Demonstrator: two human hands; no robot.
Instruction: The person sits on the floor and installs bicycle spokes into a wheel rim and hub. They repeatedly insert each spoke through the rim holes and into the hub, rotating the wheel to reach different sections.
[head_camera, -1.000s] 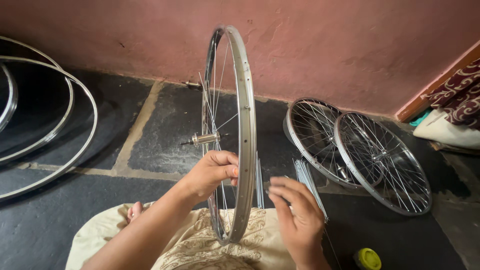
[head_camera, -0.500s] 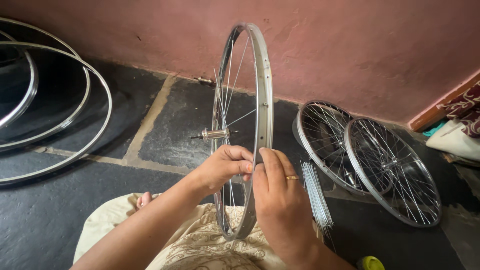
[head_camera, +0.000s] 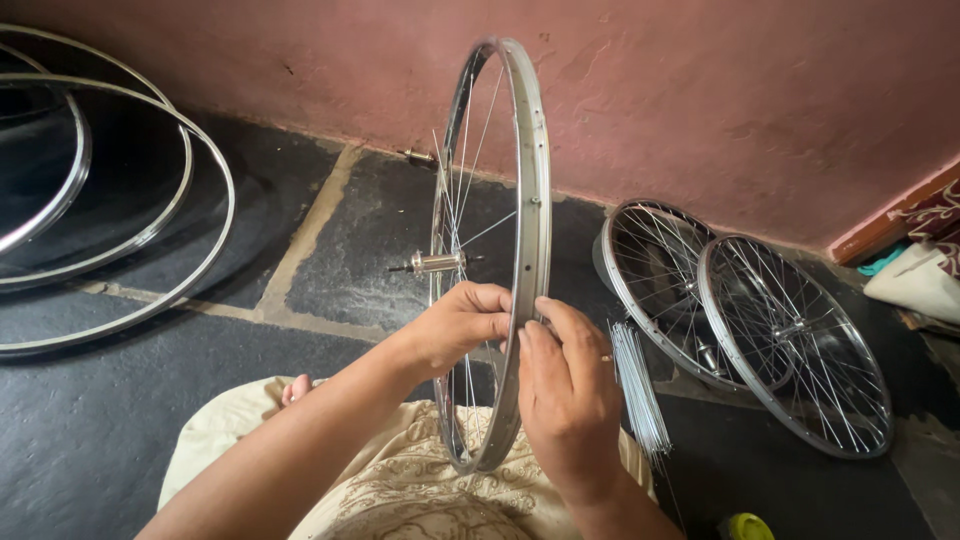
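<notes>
A silver bicycle wheel rim stands upright in front of me, seen almost edge-on, with thin spokes running to a metal hub at its centre. My left hand grips the rim's lower part from the left, fingers curled over the edge. On the right side of the rim my right hand presses against the same stretch, fingers pinched at the metal next to the left fingertips. The rim's bottom rests over my lap, which is covered in cream patterned cloth.
Two finished spoked wheels lean by the pink wall at right. A bundle of loose spokes lies on the dark stone floor beside my right hand. Bare rims lie at far left. A yellow-green cap sits bottom right.
My right hand moved up from the right side of my lap to the rim and now presses on it beside the left hand. The view has shifted slightly.
</notes>
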